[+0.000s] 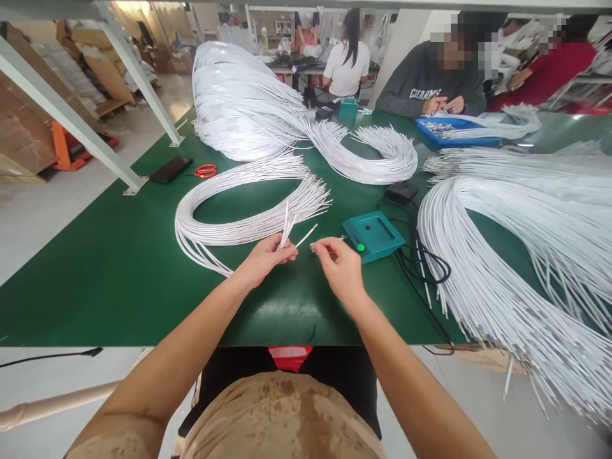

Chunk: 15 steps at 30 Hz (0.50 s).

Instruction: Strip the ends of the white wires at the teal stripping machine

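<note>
My left hand (270, 257) is closed around the ends of several white cables (287, 228), whose tips stick up past the fingers. One cable end points right, toward my other hand. My right hand (340, 262) pinches something small and pale at its fingertips, too small to make out, a short gap from that cable end. Just right of it sits a teal device (373, 234) with a green button and a shallow recess on top. Behind my left hand lies a looped bundle of white cables (229, 233), its cut ends facing right.
A large cable coil (243, 102) and a smaller curved bundle (368, 167) lie farther back. Cable heaps (497, 274) cover the right side. Orange-handled scissors (205, 171) and a dark phone (171, 169) lie at left. Across the green table (105, 274), a person works near a blue tray (454, 131).
</note>
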Tool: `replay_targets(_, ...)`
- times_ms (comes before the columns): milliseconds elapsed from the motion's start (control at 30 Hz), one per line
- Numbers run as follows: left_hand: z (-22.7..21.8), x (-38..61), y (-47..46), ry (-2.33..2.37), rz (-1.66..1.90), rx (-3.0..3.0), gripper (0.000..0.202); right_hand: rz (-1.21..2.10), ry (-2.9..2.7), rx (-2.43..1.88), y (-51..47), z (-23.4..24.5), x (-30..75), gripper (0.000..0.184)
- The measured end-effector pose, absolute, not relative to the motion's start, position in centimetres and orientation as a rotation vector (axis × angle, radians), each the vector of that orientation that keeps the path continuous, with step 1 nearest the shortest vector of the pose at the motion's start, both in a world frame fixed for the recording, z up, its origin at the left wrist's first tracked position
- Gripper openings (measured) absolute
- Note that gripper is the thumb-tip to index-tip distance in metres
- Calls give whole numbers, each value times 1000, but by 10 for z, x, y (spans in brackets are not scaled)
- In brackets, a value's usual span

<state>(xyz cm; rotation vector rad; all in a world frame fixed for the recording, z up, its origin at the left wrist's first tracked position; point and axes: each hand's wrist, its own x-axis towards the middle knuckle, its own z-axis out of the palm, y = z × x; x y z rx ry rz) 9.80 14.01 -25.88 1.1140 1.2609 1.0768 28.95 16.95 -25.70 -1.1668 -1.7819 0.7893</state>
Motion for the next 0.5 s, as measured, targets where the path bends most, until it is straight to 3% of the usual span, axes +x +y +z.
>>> replay_targets(67, -257, 98, 142, 1272, 1062, 1019, 42, 359, -1960, -1070, 188, -246, 316, 25)
replay_targets(100, -255, 97, 143, 1254, 1058, 974, 43, 219, -2125, -1096, 198, -239, 331, 35)
replay_targets(167, -253, 94, 146, 1214, 1051, 917, 44, 146, -2559, -1320, 217, -224, 358, 82)
replay_targets(267, -254, 88, 153, 1147, 1053, 913, 44, 22, -2982, -1699, 244, -209, 382, 113)
replay_targets(367, -258, 81, 162, 1098, 1044, 1020, 41, -171, -3150, -1616, 264, -205, 388, 123)
replay_targets(500, -259, 72, 172, 1143, 1034, 1101, 43, -101, -3151, -1398, 272, -206, 380, 114)
